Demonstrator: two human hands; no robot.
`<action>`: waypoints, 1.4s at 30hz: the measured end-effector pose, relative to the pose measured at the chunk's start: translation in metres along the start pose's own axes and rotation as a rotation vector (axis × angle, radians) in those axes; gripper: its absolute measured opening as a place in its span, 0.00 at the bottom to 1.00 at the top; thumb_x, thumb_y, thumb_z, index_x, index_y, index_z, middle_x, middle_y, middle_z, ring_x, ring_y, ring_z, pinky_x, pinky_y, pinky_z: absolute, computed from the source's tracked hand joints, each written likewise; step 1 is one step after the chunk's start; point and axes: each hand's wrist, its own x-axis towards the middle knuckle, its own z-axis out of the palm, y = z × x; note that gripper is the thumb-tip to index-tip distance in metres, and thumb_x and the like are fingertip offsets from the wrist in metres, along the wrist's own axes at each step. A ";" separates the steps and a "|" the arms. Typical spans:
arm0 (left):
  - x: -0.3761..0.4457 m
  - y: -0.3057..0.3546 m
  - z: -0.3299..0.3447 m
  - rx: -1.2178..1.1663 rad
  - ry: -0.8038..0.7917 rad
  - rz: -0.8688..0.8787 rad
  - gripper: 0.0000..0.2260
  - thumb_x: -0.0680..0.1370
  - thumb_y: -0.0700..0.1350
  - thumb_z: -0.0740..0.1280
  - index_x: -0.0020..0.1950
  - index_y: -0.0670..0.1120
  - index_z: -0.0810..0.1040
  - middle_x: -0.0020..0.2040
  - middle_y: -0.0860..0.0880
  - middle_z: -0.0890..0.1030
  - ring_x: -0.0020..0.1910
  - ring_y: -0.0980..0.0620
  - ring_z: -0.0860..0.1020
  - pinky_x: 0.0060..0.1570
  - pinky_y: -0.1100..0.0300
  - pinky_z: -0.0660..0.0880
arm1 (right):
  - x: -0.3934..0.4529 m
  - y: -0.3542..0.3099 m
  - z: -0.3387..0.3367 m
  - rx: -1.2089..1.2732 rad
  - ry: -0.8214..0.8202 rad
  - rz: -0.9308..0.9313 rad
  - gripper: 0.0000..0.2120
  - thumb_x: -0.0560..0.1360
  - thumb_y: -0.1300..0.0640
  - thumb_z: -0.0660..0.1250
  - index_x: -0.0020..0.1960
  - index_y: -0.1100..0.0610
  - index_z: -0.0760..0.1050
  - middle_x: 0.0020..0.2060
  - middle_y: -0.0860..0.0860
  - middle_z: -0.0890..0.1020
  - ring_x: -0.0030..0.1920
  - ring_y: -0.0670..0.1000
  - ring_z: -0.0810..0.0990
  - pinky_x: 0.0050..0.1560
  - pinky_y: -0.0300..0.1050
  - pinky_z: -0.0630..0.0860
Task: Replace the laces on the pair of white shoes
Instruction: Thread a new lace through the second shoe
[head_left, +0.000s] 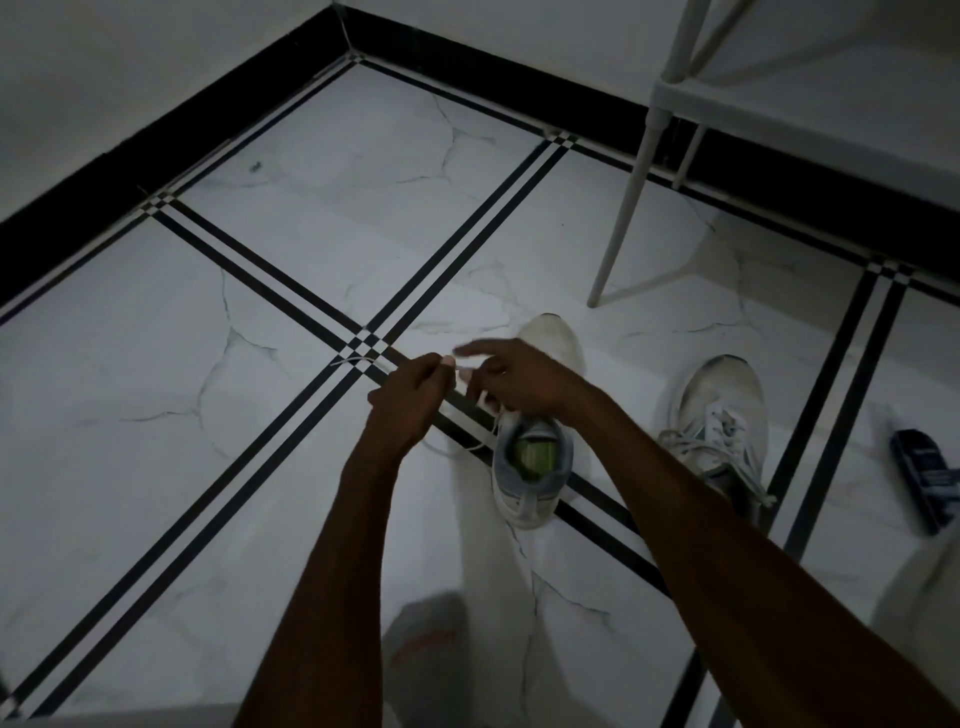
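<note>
Both forearms reach up-frame to the near shoe (532, 462), lying heel-to-toe toward frame top — left hand (410, 397) pinches the lace (358, 360), right hand (519, 382) half-open over the eyelets — grip unclear.

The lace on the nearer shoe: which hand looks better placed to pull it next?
Probably the left hand: it pinches the lace, whose end sticks out leftward. The right hand hovers over the shoe, fingers spread.

Floor (311, 260): white marble-veined tiles w/ black double stripes, checker at crossings. Shoes (535, 467) (719, 415) white, near one w/ grey collar, green insole. Skirting (156, 135) black.
</note>
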 end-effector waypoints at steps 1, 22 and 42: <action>0.000 0.002 0.001 0.012 -0.007 0.009 0.16 0.85 0.54 0.59 0.42 0.48 0.77 0.38 0.54 0.78 0.40 0.55 0.76 0.44 0.55 0.69 | 0.001 -0.002 0.001 -0.059 -0.020 0.006 0.08 0.80 0.55 0.67 0.58 0.53 0.79 0.35 0.50 0.85 0.32 0.46 0.80 0.34 0.41 0.77; 0.008 -0.016 -0.014 -0.033 0.215 0.029 0.12 0.79 0.55 0.71 0.45 0.46 0.82 0.39 0.50 0.84 0.37 0.53 0.82 0.44 0.57 0.79 | 0.010 0.029 0.006 -0.170 0.269 0.045 0.05 0.78 0.57 0.69 0.48 0.55 0.84 0.35 0.54 0.86 0.34 0.47 0.82 0.34 0.34 0.77; 0.020 0.018 0.019 -0.499 0.198 0.018 0.07 0.77 0.45 0.74 0.50 0.42 0.87 0.41 0.43 0.86 0.34 0.53 0.78 0.33 0.61 0.73 | -0.036 0.043 -0.060 -0.117 0.440 0.235 0.13 0.71 0.55 0.75 0.54 0.54 0.80 0.45 0.52 0.84 0.46 0.50 0.82 0.43 0.39 0.76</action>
